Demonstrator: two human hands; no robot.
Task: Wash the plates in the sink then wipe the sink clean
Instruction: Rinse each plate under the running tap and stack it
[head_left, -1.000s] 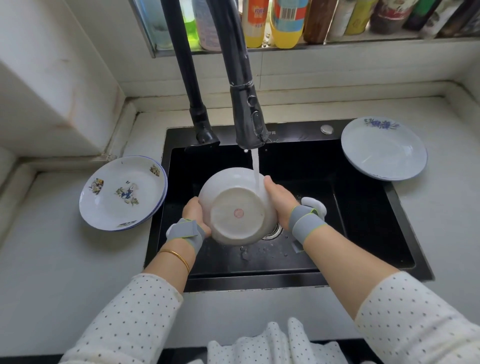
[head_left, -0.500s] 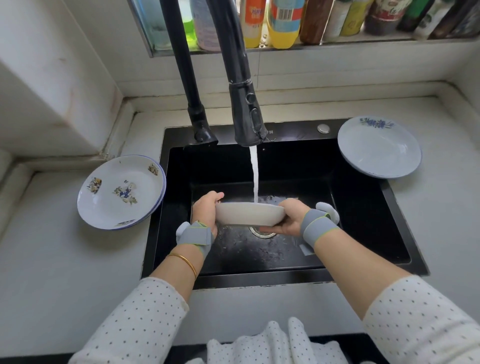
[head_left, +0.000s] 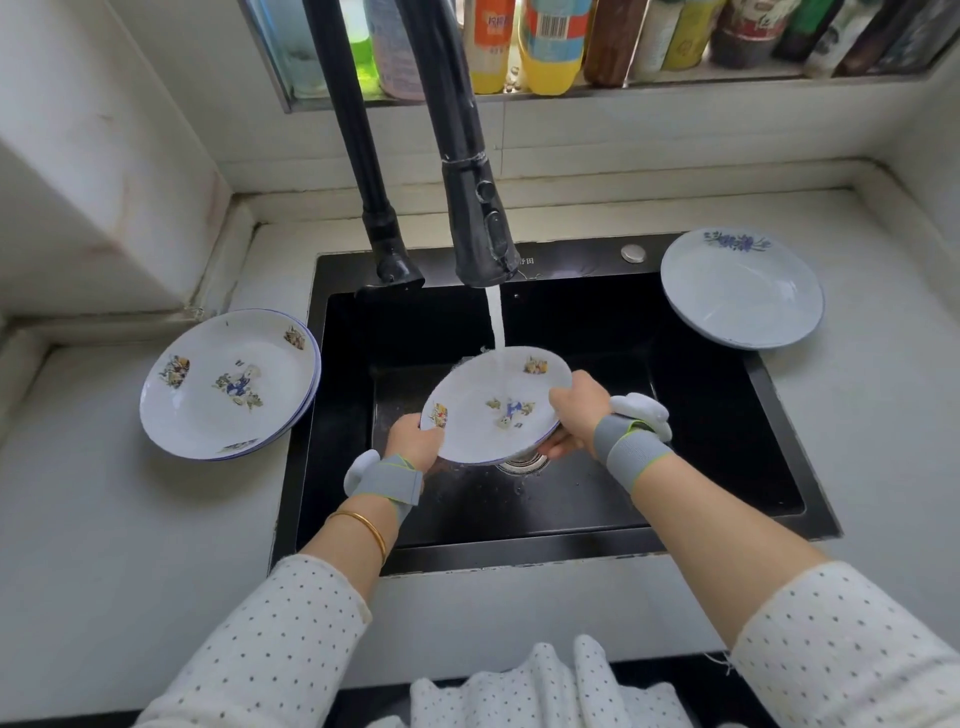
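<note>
Head view: over the sink (head_left: 467, 558), the plate (head_left: 493, 410) between my hands has turned from underside-up to face-up, so the stream (head_left: 497, 322) now strikes its far rim. I judge the inside rinse is beginning. My left hand (head_left: 413, 441) and right hand (head_left: 579, 410) each grip an edge.

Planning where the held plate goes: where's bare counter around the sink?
Free: counter left of the sink, in front of the stacked plates; counter right of the sink, in front of the blue-flowered plate. Crowded: basin centre: faucet, left hand, right hand, held plate.
</note>
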